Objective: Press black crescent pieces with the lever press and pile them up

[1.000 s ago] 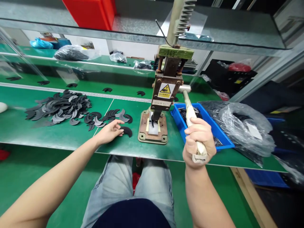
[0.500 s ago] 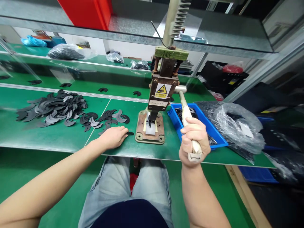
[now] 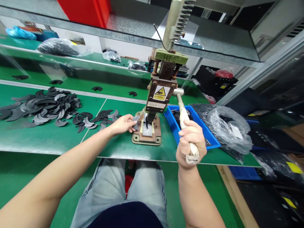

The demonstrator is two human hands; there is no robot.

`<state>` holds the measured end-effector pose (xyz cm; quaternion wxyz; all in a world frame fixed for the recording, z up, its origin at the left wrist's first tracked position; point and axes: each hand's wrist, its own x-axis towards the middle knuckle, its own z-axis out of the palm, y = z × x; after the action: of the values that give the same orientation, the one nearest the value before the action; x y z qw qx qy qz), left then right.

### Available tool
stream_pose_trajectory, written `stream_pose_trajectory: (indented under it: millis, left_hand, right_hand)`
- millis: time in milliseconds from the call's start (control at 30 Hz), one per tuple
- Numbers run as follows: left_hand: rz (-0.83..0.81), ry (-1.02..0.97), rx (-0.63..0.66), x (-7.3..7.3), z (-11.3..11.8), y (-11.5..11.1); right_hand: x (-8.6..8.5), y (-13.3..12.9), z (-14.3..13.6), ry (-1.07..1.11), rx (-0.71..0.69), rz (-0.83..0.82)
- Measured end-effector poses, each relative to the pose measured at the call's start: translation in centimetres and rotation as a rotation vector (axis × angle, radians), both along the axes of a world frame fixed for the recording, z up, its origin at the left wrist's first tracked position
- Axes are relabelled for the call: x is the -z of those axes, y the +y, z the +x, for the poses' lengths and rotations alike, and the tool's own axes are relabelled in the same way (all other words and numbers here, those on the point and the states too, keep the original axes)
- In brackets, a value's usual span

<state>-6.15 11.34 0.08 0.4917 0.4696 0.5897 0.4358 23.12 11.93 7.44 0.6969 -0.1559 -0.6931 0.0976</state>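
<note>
My left hand (image 3: 125, 124) pinches a dark curved piece (image 3: 136, 123) at the left side of the press base (image 3: 146, 139). Wrapped round the taped lever (image 3: 183, 114) of the hand press (image 3: 159, 91) is my right hand (image 3: 192, 142). Under the press ram, a small black part (image 3: 147, 124) stands over a light metal plate (image 3: 147, 130). Left of the press, a large heap of dark crescent pieces (image 3: 42, 106) lies on the green table, with a smaller group (image 3: 104, 115) nearer the base.
A blue tray (image 3: 174, 126) with dark parts stands right of the press, beside a clear plastic bag (image 3: 228, 126). Several curved pieces (image 3: 97, 88) lie behind the table's metal strip. Overhead runs a shelf (image 3: 133, 34) with a red bin (image 3: 87, 11).
My left hand has moved right and up to the press base, with the curved piece now raised beside the ram. My right hand still grips the lever. The view has shifted slightly.
</note>
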Motion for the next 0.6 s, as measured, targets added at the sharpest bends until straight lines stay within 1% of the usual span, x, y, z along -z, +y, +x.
stream_pose_trajectory:
  millis: [133,333,467,600]
  left_hand:
    - [-0.052,-0.078,0.032,-0.7,0.7,1.4]
    - [-0.054,0.004,0.075,-1.4,1.2,2.4]
    - [-0.006,0.083,0.082,-1.2,1.0,3.1]
    - [0.034,0.127,0.088,-0.7,0.7,3.7]
  right_hand:
    - [0.0,0.0,0.0,0.001,0.011,0.002]
    - [-0.1,0.1,-0.3,0.019,0.027,0.015]
    - [-0.2,0.0,-0.4,0.020,0.043,0.008]
    - [-0.1,0.1,-0.5,0.044,0.023,0.021]
